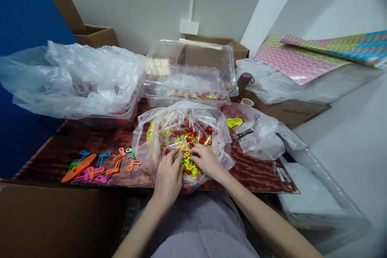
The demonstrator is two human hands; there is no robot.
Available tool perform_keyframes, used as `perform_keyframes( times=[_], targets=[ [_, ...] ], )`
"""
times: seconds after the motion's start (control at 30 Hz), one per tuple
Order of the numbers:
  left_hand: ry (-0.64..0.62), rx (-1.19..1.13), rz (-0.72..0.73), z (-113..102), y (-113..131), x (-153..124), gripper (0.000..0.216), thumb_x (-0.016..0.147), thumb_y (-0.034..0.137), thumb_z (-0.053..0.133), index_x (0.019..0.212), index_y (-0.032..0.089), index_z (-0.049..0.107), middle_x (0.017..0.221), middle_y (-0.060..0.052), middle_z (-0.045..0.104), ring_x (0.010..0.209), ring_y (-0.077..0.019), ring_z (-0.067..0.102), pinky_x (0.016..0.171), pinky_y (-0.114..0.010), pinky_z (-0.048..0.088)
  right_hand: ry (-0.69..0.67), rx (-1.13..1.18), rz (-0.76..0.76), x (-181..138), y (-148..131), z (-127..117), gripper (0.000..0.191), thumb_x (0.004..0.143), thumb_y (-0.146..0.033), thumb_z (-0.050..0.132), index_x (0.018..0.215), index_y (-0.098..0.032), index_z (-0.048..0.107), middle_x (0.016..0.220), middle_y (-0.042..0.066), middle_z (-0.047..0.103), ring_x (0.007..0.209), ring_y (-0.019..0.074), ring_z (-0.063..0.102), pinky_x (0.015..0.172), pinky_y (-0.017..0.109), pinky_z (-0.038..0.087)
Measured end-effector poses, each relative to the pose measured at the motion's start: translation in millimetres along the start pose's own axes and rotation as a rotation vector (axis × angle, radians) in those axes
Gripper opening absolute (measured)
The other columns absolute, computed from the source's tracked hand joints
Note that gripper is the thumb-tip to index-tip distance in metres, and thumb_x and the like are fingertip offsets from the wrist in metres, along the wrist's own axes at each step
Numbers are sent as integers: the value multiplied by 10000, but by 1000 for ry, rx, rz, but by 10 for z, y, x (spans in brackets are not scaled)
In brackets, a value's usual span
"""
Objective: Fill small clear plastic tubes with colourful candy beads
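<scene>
A clear plastic bag [145, 129] lies open on the brown wood-grain table [256, 173], filled with small colourful candies [187, 137] and several thin clear tubes. Both my hands reach into its near edge. My left hand [167, 177] rests on the bag's front with its fingers curled toward the candies. My right hand [205, 160] sits just to its right, fingers bent and pinched down among the yellow and red candies. What either hand grips is too small to make out.
Colourful plastic clips [99, 165] lie at the table's left. Clear plastic trays [189, 76] with candies stand behind the bag, a large crumpled plastic bag [72, 76] at back left, a printed bag [260, 129] at right. Cardboard boxes [287, 111] and patterned wrapping sheets [302, 58] stand beyond.
</scene>
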State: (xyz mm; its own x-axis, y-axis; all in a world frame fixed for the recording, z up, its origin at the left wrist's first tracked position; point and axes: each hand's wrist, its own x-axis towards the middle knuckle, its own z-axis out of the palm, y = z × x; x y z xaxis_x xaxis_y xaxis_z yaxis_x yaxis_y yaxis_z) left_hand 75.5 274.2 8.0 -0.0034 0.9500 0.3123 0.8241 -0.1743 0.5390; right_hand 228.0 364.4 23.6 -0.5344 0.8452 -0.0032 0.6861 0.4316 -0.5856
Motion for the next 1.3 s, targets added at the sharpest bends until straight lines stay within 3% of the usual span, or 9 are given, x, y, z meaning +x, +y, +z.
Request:
perform_keyframes(
  times=[0.2,0.47,0.63,0.73,0.87,1.03,1.17,1.3],
  targets=[
    [95,-243,-28,-134,77,87,289,915,182,415,1135,197,602,1148,-96,585,1092,-217,533,960,-393,425,44,383,66,6,18,-82,84,717,-121,615,780,-145,665,777,14,610,721,138,557,682,259,412],
    [-69,-734,-319,-59,144,243,339,828,206,547,1163,176,589,954,-58,686,857,-187,638,771,-310,504,30,782,144,7,-125,-154,155,665,-255,650,790,-162,642,709,-11,628,656,127,543,627,247,417],
    [-71,-949,-426,2,166,283,388,763,254,636,1139,168,602,762,-18,641,688,-146,601,618,-251,496,25,855,189,-23,-120,-106,194,649,-288,673,796,-165,642,705,-17,620,651,121,537,627,246,419],
    [-131,-1202,-540,-26,199,297,463,725,276,679,1162,161,579,723,14,591,612,-116,573,557,-239,497,25,839,186,-25,-96,-79,207,681,-316,656,816,-160,649,766,4,641,709,138,564,681,267,436],
    [-164,-1494,-695,-83,214,304,547,659,259,758,1164,159,574,718,38,549,607,-97,598,535,-207,511,120,742,162,-17,-64,-86,222,732,-310,600,888,-164,657,887,33,659,826,162,587,758,291,443],
    [-187,-1607,-753,-85,169,294,430,649,187,773,1050,151,622,853,-5,622,605,-84,626,523,-185,526,65,778,158,-42,-56,-93,185,749,-291,585,874,-171,651,839,20,671,786,154,605,742,284,459],
    [-210,-1668,-772,-86,133,281,386,682,149,741,1049,136,623,912,-36,654,612,-82,634,507,-171,524,21,876,156,-74,-68,-64,199,735,-291,615,893,-174,641,855,22,681,817,162,627,775,296,467],
    [-245,-1718,-824,-122,110,272,381,695,114,712,1065,127,621,931,-45,665,612,-81,630,491,-164,507,7,819,169,-96,-68,-53,198,738,-319,613,862,-169,651,826,17,677,773,155,606,730,282,452]
  ],
)
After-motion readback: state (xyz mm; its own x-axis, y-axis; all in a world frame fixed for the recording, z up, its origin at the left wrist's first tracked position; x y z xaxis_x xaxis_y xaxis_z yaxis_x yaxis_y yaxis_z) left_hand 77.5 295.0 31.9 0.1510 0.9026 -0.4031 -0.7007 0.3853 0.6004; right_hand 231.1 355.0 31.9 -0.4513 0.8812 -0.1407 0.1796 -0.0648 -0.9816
